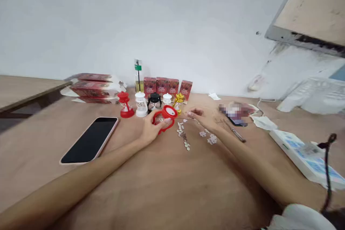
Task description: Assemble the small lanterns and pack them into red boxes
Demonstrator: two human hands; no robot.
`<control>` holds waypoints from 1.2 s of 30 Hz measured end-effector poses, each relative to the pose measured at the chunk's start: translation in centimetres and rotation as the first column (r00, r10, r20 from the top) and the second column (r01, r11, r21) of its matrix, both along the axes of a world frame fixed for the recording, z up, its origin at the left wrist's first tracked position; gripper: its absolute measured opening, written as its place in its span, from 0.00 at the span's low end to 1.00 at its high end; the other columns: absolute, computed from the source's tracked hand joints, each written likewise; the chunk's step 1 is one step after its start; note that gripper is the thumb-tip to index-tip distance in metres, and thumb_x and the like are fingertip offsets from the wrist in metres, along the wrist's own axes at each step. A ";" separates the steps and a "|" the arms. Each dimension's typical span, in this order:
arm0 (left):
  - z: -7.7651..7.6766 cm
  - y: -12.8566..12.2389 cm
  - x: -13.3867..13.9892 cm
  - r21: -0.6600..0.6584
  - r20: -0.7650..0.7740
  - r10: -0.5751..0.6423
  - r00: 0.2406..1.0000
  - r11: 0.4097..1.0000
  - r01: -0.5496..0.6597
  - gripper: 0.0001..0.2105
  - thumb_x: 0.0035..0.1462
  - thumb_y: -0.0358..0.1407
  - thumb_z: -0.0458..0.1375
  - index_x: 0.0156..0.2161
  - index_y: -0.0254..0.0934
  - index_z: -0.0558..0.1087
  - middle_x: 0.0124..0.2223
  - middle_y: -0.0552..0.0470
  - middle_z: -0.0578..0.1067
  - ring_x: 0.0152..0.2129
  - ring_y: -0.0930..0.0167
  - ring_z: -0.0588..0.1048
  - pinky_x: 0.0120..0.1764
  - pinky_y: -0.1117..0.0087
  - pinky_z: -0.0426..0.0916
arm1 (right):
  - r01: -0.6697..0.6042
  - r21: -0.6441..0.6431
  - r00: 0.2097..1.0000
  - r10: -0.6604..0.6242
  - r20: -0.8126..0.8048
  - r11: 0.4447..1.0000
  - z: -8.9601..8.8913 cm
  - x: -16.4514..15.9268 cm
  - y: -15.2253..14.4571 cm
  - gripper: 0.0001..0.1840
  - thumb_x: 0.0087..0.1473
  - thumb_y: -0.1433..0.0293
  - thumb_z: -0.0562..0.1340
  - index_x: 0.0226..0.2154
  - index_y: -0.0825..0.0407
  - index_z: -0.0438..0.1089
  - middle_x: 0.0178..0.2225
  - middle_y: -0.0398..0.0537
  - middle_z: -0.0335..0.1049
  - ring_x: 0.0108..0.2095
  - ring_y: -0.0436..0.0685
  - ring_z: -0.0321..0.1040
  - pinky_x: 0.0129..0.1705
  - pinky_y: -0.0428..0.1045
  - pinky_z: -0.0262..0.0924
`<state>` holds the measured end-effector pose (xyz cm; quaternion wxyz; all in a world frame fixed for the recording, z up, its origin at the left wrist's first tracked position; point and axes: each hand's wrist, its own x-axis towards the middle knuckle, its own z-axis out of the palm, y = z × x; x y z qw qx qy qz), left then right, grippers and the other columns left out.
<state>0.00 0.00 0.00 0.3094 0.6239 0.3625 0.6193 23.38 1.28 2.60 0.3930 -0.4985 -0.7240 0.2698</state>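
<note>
Bare forearms (61, 183) nearest, coming in from near left and near right over the brown counter (151, 194). White item (299, 219) at the near right edge, cut off, can't tell what; dark cord (327, 172) rises just beside it

Left hand (149, 128): gripping a red mini lantern (165, 111), fingers and thumb wrapped around its sides. Lantern is tilted, round base turned toward near right, white disc (170, 111) set in the base. It's mid-counter, in front of the lantern row

Right hand (204, 118): right of the lantern, apart from it, fingers curled with tips close together. Too small to tell if they're pinching a part

Between and below the hands: small round pieces (187, 145) in a loose line, pale flat pieces (212, 139) by the right wrist

Far row, left to right: second red lantern (125, 106), white lantern (141, 104), black lantern (154, 101), another white lantern (167, 99), gold lantern (178, 104). Four upright red boxes (161, 85) behind them, near the wall (172, 25). Red box stack (91, 88) far left

Left: phone (90, 142), dark screen up, pale pink case. Right: slim tool (234, 131) just past the right forearm, white paper (264, 123), white power strip (304, 154) near right of that
</note>
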 end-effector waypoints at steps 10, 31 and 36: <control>-0.6 1.1 -0.2 0.035 0.049 0.021 0.999 0.999 -0.023 0.18 0.54 0.51 0.54 0.36 0.36 0.67 0.35 0.51 0.72 0.33 0.68 0.70 0.40 0.67 0.65 | 0.010 -0.046 0.993 -0.004 0.119 0.999 -1.7 0.7 1.9 0.19 0.38 0.56 0.68 0.25 0.54 0.71 0.25 0.44 0.70 0.26 0.52 0.63 0.31 0.48 0.57; -0.4 0.4 -0.3 0.182 -0.123 0.019 0.992 0.983 0.004 0.16 0.55 0.48 0.56 0.40 0.37 0.65 0.37 0.51 0.73 0.34 0.68 0.71 0.39 0.67 0.66 | 0.025 0.036 0.990 -0.020 -0.141 0.999 -1.6 -0.9 1.2 0.14 0.46 0.59 0.64 0.28 0.52 0.66 0.28 0.44 0.69 0.30 0.52 0.67 0.35 0.50 0.63; -0.3 0.2 -0.3 0.252 -0.199 0.009 0.980 0.967 0.042 0.22 0.48 0.47 0.64 0.44 0.37 0.65 0.42 0.48 0.72 0.39 0.66 0.72 0.42 0.64 0.68 | 0.008 0.129 0.972 0.023 -0.234 0.992 2.3 -2.0 -1.1 0.11 0.50 0.61 0.63 0.33 0.52 0.70 0.33 0.46 0.73 0.34 0.52 0.69 0.40 0.50 0.65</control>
